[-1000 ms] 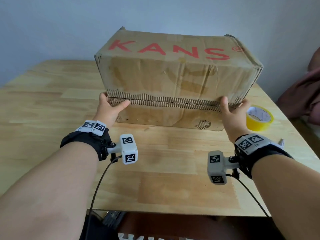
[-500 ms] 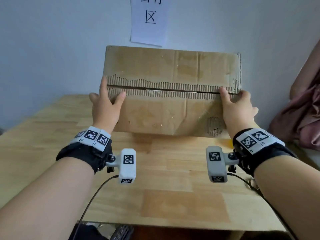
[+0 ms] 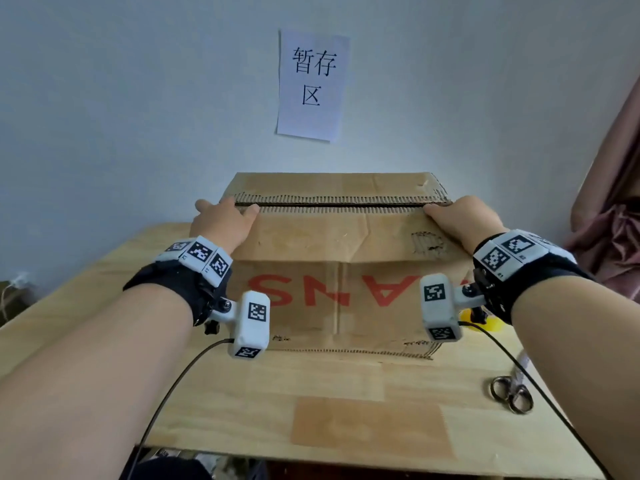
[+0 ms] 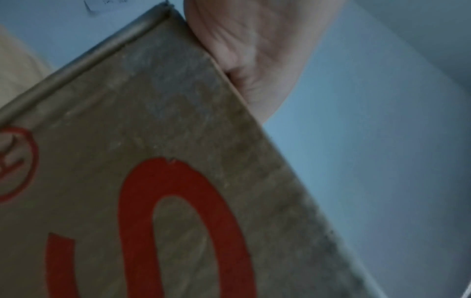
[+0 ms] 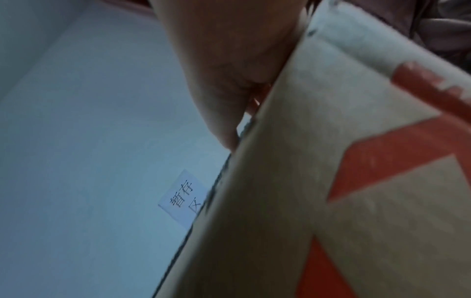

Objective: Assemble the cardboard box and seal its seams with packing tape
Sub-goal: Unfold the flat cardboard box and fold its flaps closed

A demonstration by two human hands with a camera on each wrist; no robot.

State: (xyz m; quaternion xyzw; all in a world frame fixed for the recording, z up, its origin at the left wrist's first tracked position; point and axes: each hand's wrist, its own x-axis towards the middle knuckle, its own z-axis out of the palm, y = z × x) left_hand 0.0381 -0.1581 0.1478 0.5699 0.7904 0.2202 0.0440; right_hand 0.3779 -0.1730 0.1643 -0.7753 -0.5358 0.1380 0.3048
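The cardboard box (image 3: 346,237) stands on the wooden table (image 3: 242,393), its two top flaps meeting in an unsealed seam and red letters upside down on the near face. My left hand (image 3: 225,216) grips the top left end, thumb on the near flap by the seam, fingers round the side. My right hand (image 3: 460,216) grips the top right end the same way. The left wrist view shows the palm (image 4: 249,40) against the box edge (image 4: 165,141); the right wrist view shows the thumb (image 5: 229,60) on the cardboard (image 5: 331,181). A yellow tape roll (image 3: 491,323) peeks out behind my right wrist.
Scissors (image 3: 510,398) lie on the table at the front right, near my right forearm. A paper sign (image 3: 313,86) hangs on the wall behind the box. Pink cloth (image 3: 616,220) hangs at the far right. The table's front edge runs close to me.
The box was turned over in both hands: its flapped side faced me, then rose, and now faces up with the box set down on the table. Both hands kept their hold.
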